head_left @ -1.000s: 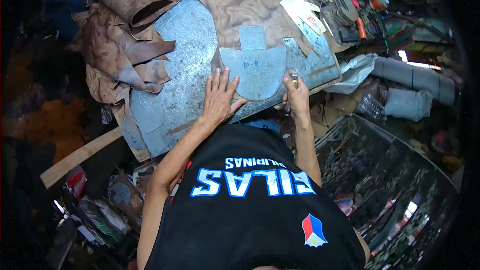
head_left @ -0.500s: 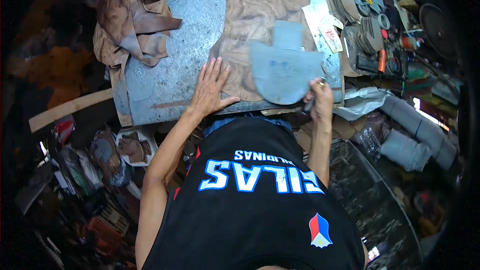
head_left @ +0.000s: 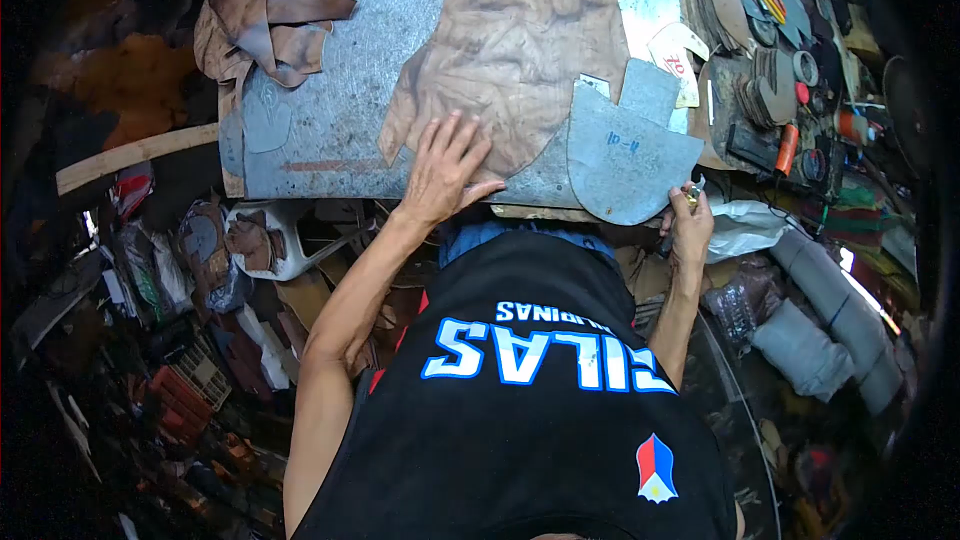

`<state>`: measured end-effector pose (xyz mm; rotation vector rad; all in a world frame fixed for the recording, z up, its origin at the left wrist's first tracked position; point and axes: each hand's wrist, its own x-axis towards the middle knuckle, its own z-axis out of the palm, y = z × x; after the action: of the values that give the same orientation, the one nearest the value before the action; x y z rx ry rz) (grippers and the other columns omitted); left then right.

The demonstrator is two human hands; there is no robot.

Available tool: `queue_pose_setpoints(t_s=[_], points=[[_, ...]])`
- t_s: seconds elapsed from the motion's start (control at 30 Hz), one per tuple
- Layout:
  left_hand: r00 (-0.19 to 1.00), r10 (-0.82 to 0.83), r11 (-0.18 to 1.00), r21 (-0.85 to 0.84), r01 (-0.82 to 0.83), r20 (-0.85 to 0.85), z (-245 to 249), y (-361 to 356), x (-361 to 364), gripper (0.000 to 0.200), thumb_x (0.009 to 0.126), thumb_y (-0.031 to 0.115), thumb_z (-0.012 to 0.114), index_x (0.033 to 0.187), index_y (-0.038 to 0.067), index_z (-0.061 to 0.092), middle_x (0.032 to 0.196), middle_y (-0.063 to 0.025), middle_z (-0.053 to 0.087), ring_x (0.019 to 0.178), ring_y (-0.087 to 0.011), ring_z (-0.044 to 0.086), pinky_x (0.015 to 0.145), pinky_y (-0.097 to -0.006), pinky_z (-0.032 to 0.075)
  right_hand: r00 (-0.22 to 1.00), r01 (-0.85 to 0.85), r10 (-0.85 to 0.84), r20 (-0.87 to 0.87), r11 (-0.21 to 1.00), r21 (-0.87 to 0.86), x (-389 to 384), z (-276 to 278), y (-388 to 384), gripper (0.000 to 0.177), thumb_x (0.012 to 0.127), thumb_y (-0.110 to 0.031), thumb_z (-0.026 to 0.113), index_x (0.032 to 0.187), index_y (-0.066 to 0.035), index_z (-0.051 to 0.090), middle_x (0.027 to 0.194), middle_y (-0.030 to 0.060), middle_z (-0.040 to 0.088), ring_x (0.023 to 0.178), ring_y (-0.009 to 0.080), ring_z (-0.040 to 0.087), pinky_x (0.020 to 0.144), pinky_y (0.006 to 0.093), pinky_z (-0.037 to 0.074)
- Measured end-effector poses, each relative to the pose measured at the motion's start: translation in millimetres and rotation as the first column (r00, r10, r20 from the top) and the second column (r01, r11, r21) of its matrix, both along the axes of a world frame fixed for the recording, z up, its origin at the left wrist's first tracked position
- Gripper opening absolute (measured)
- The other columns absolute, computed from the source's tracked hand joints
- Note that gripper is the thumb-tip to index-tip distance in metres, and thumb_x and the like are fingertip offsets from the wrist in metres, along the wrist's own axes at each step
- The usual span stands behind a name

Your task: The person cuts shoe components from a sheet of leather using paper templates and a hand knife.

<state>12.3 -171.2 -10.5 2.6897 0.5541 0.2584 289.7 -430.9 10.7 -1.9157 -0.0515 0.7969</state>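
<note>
My left hand (head_left: 450, 165) lies flat, fingers spread, on the near part of a wrinkled brown leather piece (head_left: 520, 60). My right hand (head_left: 690, 220) is closed at the lower right edge of a grey pattern piece (head_left: 625, 175) with a rounded bottom, a narrower top tab and "10-11" written on it. A small dark-handled tool with a shiny metal end is in that fist, partly hidden by the fingers. The pattern overlaps the leather's right edge and the metal-topped table (head_left: 350, 120).
Brown leather scraps (head_left: 280, 10) are heaped at the table's far left. A marked pale pattern (head_left: 675, 60) lies on the right. Beyond it are stacked pattern pieces (head_left: 770, 85) and an orange-handled tool (head_left: 787, 148). A white stool (head_left: 290, 255) stands below the left side.
My right hand and the grey pattern have moved right, uncovering more of the leather. My left hand stays flat, now further onto the leather. The view has shifted slightly.
</note>
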Motion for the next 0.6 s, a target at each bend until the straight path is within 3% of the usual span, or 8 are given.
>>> queue_pose_setpoints(t_s=[0.13, 0.17, 0.23, 0.3, 0.37, 0.43, 0.5, 0.6], points=[[0.981, -0.097, 0.993, 0.079, 0.085, 0.168, 4, -13, 5, 0.023, 0.083, 0.024, 0.071, 0.090, 0.003, 0.068, 0.108, -0.0111, 0.064, 0.107, -0.0287, 0.059, 0.096, -0.0444, 0.044, 0.973, -0.107, 0.143, 0.183, 0.975, -0.195, 4, 16, 1, 0.028, 0.094, -0.021, 0.060, 0.113, 0.000, 0.061, 0.078, 0.0037, 0.059, 0.053, 0.0059, 0.048, 0.048, 0.0232, 0.041], [0.981, -0.093, 0.993, 0.086, 0.079, 0.168, 7, -13, 6, 0.023, 0.083, 0.024, 0.071, 0.090, 0.003, 0.068, 0.108, -0.0111, 0.064, 0.107, -0.0287, 0.059, 0.096, -0.0444, 0.044, 0.972, -0.112, 0.147, 0.184, 0.976, -0.188, 6, 13, 0, 0.028, 0.094, -0.021, 0.060, 0.113, 0.000, 0.061, 0.078, 0.0037, 0.059, 0.053, 0.0059, 0.048, 0.048, 0.0232, 0.041], [0.986, -0.041, 0.999, 0.023, 0.038, 0.163, 13, -8, 9, 0.019, 0.083, 0.020, 0.071, 0.081, 0.003, 0.065, 0.091, -0.0101, 0.066, 0.088, -0.0273, 0.063, 0.082, -0.0412, 0.049, 0.866, -0.146, 0.241, 0.438, 0.960, -0.241, 8, 11, 1, 0.028, 0.095, -0.022, 0.059, 0.111, 0.000, 0.062, 0.083, 0.0055, 0.061, 0.057, 0.0050, 0.047, 0.051, 0.0237, 0.041], [0.967, 0.074, 0.997, -0.022, -0.071, 0.243, 24, 2, 13, 0.017, 0.084, 0.017, 0.070, 0.079, 0.002, 0.063, 0.085, -0.0101, 0.065, 0.080, -0.0273, 0.063, 0.075, -0.0399, 0.049, 0.852, -0.153, 0.242, 0.464, 0.963, -0.221, 4, 15, 10, 0.025, 0.095, -0.024, 0.060, 0.103, -0.001, 0.064, 0.079, 0.0033, 0.060, 0.061, 0.0043, 0.047, 0.054, 0.0232, 0.041], [0.931, 0.184, 0.983, -0.074, -0.169, 0.316, 42, 11, 18, 0.016, 0.084, 0.013, 0.070, 0.076, 0.002, 0.061, 0.079, -0.0101, 0.064, 0.071, -0.0273, 0.062, 0.067, -0.0386, 0.049, 0.950, -0.267, 0.277, 0.147, 0.960, -0.080, -5, 24, 28, 0.023, 0.094, -0.027, 0.062, 0.097, -0.004, 0.065, 0.073, 0.0002, 0.059, 0.058, 0.0044, 0.048, 0.050, 0.0217, 0.040], [0.802, 0.429, 0.903, -0.200, -0.380, 0.416, 62, 19, 24, 0.012, 0.084, 0.008, 0.068, 0.078, 0.001, 0.060, 0.074, -0.0104, 0.063, 0.064, -0.0278, 0.061, 0.060, -0.0373, 0.049, 0.935, -0.345, 0.345, 0.080, 0.939, -0.011, -26, 37, 55, 0.025, 0.093, -0.030, 0.065, 0.094, -0.005, 0.065, 0.067, -0.0024, 0.059, 0.052, 0.0048, 0.049, 0.044, 0.0209, 0.038], [0.774, 0.432, 0.902, -0.217, -0.373, 0.463, 72, 19, 28, 0.011, 0.084, 0.006, 0.067, 0.077, 0.002, 0.059, 0.075, -0.0104, 0.063, 0.065, -0.0276, 0.061, 0.058, -0.0371, 0.048, 0.902, -0.427, 0.431, -0.016, 0.899, 0.094, -46, 46, 80, 0.028, 0.092, -0.031, 0.065, 0.098, -0.003, 0.065, 0.066, -0.0017, 0.059, 0.049, 0.0047, 0.049, 0.042, 0.0208, 0.037], [0.828, 0.200, 0.978, -0.057, -0.200, 0.525, 82, 4, 31, 0.012, 0.080, 0.006, 0.070, 0.076, 0.005, 0.058, 0.073, -0.0097, 0.062, 0.066, -0.0264, 0.061, 0.059, -0.0364, 0.049, 0.883, -0.421, 0.456, -0.108, 0.873, 0.245, -76, 55, 116, 0.031, 0.092, -0.032, 0.065, 0.101, -0.002, 0.064, 0.068, 0.0001, 0.060, 0.047, 0.0046, 0.047, 0.041, 0.0209, 0.037]])
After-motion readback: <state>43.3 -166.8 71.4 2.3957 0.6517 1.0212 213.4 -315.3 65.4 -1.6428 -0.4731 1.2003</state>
